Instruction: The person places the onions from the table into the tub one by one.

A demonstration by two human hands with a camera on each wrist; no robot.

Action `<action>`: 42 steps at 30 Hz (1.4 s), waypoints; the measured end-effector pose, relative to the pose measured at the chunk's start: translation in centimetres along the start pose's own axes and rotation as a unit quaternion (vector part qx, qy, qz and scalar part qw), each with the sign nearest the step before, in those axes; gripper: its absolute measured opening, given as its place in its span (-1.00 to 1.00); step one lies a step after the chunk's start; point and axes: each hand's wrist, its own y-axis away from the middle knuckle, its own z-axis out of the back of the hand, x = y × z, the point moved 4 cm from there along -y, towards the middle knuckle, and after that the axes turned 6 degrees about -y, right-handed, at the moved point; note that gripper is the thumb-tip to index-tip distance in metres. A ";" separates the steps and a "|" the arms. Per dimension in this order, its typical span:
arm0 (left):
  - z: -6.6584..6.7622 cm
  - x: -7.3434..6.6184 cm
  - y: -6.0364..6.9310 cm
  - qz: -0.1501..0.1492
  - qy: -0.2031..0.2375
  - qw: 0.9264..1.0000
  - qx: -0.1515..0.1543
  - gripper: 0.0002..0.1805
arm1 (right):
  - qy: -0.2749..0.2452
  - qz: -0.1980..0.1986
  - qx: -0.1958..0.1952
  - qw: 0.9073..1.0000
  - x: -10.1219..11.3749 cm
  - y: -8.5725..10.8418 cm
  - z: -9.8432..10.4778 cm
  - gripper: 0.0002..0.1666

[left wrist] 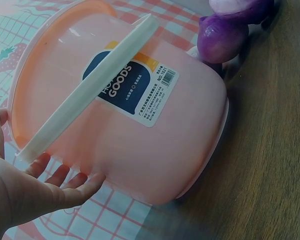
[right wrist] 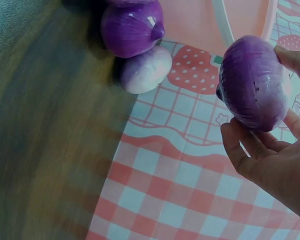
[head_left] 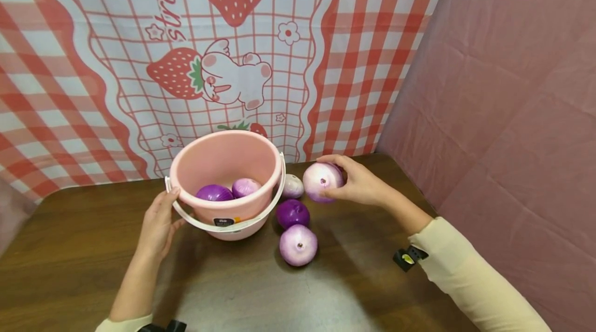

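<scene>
My left hand (head_left: 157,223) grips the left rim of a pink bucket (head_left: 219,164), its thumb at the top edge and its fingers against the outer wall. The bucket tilts toward me. Inside it lie a dark purple onion (head_left: 214,193) and a paler onion (head_left: 247,187). My right hand (head_left: 360,183) holds a pale purple onion (head_left: 322,179) above the table, right of the bucket; the right wrist view shows its purple side (right wrist: 252,82) between thumb and fingers. Beside the bucket, a whitish onion (head_left: 293,187), a dark purple onion (head_left: 293,213) and a pale purple onion (head_left: 298,246) form a row.
The bucket's white handle (head_left: 276,201) hangs down across its front, over a label (left wrist: 152,95). A brown wooden table (head_left: 251,290) lies underneath. Behind it hangs a checked strawberry cloth (head_left: 363,63), and a pink cloth (head_left: 503,115) hangs on the right.
</scene>
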 end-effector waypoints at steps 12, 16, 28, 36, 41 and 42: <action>0.0 0.1 0.0 -0.001 0.000 1.000 0.001 -0.86 | -0.011 0.001 0.001 1.000 1.2 -0.9 0.0 -0.24; 0.0 0.1 0.0 0.000 0.000 1.000 0.000 -0.87 | -0.009 0.006 0.004 1.000 1.4 -1.2 0.0 -0.23; 0.0 0.1 0.0 0.006 -0.006 1.000 0.001 -0.83 | -0.021 0.016 0.006 1.000 2.4 -2.1 0.0 -0.26; 0.0 0.1 0.0 0.000 -0.003 1.000 0.005 -0.86 | -0.008 0.011 0.006 1.000 3.1 -2.6 0.1 -0.24; -0.1 0.0 0.0 -0.003 0.001 1.000 0.004 -0.86 | -0.007 0.006 0.004 1.000 3.5 -3.0 0.1 -0.24; -0.1 -0.1 0.0 -0.003 0.001 1.000 0.003 -0.86 | -0.009 0.005 0.005 1.000 3.6 -3.1 0.1 -0.25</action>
